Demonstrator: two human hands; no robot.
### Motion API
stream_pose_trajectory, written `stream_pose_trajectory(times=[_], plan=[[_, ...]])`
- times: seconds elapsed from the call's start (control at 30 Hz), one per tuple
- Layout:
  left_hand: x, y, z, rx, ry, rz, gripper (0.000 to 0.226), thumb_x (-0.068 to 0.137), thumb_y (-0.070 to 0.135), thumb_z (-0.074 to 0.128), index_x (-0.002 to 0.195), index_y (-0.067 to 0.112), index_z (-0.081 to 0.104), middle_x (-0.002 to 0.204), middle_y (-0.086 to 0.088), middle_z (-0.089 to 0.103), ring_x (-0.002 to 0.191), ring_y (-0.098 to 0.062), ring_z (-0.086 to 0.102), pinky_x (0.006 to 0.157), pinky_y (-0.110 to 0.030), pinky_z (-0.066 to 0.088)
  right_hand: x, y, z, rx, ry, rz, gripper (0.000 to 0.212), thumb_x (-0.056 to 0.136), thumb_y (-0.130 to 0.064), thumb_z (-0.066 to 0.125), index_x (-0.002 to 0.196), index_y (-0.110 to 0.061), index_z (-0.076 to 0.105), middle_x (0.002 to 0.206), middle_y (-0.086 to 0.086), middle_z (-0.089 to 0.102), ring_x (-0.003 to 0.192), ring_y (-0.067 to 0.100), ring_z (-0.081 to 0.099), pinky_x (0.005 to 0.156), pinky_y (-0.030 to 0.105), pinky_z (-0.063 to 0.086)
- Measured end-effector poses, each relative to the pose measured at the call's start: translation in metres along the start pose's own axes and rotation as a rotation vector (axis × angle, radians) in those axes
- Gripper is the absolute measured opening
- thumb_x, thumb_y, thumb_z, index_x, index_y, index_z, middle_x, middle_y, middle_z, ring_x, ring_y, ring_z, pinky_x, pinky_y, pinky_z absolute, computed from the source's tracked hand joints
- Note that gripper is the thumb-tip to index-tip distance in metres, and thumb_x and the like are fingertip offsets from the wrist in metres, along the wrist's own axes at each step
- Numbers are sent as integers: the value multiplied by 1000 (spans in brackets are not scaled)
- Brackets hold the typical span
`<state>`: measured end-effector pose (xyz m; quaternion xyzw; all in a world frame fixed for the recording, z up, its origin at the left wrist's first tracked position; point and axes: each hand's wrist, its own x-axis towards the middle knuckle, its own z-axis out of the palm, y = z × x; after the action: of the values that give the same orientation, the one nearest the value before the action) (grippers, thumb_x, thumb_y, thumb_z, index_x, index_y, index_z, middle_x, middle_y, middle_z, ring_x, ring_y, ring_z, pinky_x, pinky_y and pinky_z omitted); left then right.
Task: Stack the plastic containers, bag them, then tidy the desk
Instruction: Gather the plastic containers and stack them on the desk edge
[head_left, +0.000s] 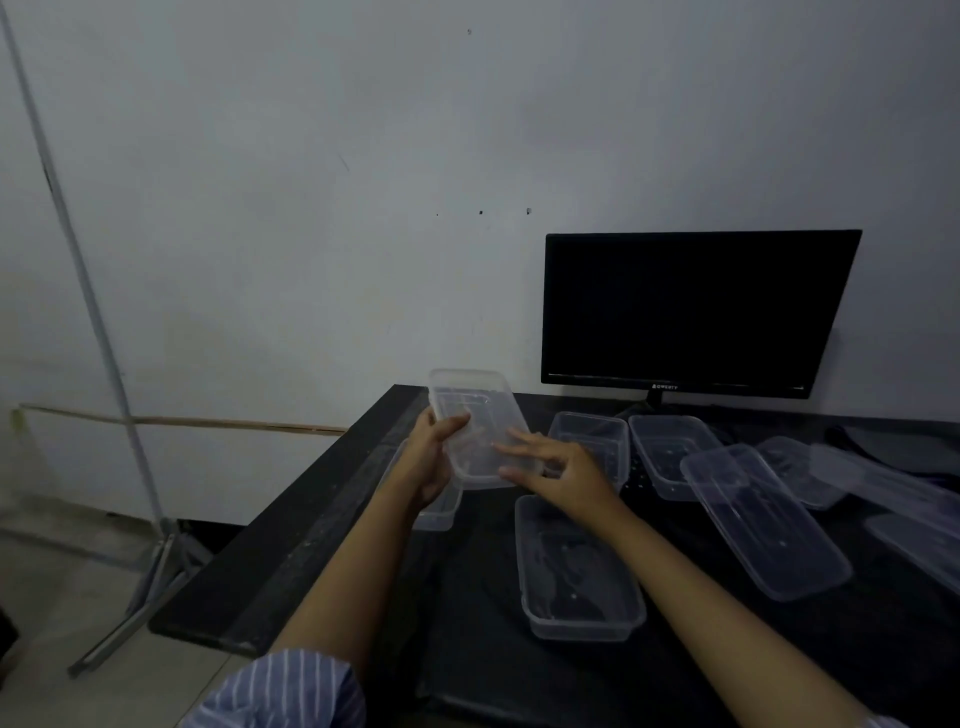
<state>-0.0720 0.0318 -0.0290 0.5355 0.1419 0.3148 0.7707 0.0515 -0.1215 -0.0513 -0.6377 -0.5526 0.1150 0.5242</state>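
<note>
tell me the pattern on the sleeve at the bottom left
Blue with thin white stripes on the sleeve, head view.

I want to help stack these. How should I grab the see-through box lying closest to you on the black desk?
Take the nearest container by its two long rims, coming from above. It sits upright with its open mouth up and nothing in it, and its long sides look free, so fingers could probably pinch across the narrow width.

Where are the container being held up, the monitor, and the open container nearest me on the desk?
held container (480, 415), head view, on its clear base, above the left hand's thumb.
monitor (696, 312), head view, middle of the dark screen.
nearest container (579, 569), head view, on its clear floor.
</note>
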Motion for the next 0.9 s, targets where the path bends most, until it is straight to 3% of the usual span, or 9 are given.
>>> stream_pose_trajectory(times=[0.13,0.27,0.37,0.43,0.5,0.57,0.63,0.8,0.9], plan=[[-5,0,5,-14,-58,-43,48,90,5,56,136,2,43,120,-21,62,101,-33,65,77,-43,59,13,-5,2,209,391,208,31,94,-46,53,108,-19,63,101,-4,67,102,21,65,87,39,52],[-9,1,14,-15,-170,-41,52,84,10,60,134,4,46,120,-20,62,103,-32,66,78,-43,58,34,0,7,187,232,593,97,73,-91,23,125,-18,58,115,11,65,106,31,63,92,45,51],[-6,1,14,24,-163,-16,50,88,14,60,135,7,45,128,-22,58,115,-39,59,93,-52,51,33,-16,9,319,183,664,90,89,-75,12,100,-6,68,88,16,71,80,29,68,69,37,56],[-6,1,16,90,-98,-39,44,93,18,56,134,7,47,127,-22,60,115,-39,59,95,-51,50,38,-14,12,267,270,651,89,91,-71,11,93,-3,70,82,15,72,75,29,70,72,40,58],[-8,-2,22,266,12,-88,42,96,37,49,126,9,56,119,-18,65,107,-34,64,93,-49,52,40,-9,15,187,335,616,100,81,-82,7,96,-6,71,84,14,73,78,30,71,80,43,58],[-9,-8,28,451,134,-110,73,86,74,34,113,13,65,111,-15,69,101,-30,67,92,-49,52,44,4,20,83,355,592,118,64,-95,0,100,-7,70,91,16,73,84,32,70,85,46,56],[-7,-16,30,572,272,-16,104,65,95,15,95,13,71,98,-15,71,92,-28,68,90,-47,53,43,-2,23,74,381,579,104,79,-84,3,97,-6,69,88,17,72,81,31,70,81,45,57],[-18,-16,41,727,395,71,77,95,63,18,91,5,69,72,-10,63,77,-27,64,77,-37,53,37,-4,28,19,456,486,74,100,-55,16,82,-2,65,67,13,66,60,24,66,63,35,58],[-17,-19,35,659,312,68,80,82,81,18,79,18,67,81,-11,69,81,-25,67,85,-43,54,33,-2,27,-12,447,444,67,100,-54,17,74,-11,61,64,10,66,56,20,65,61,33,57]])
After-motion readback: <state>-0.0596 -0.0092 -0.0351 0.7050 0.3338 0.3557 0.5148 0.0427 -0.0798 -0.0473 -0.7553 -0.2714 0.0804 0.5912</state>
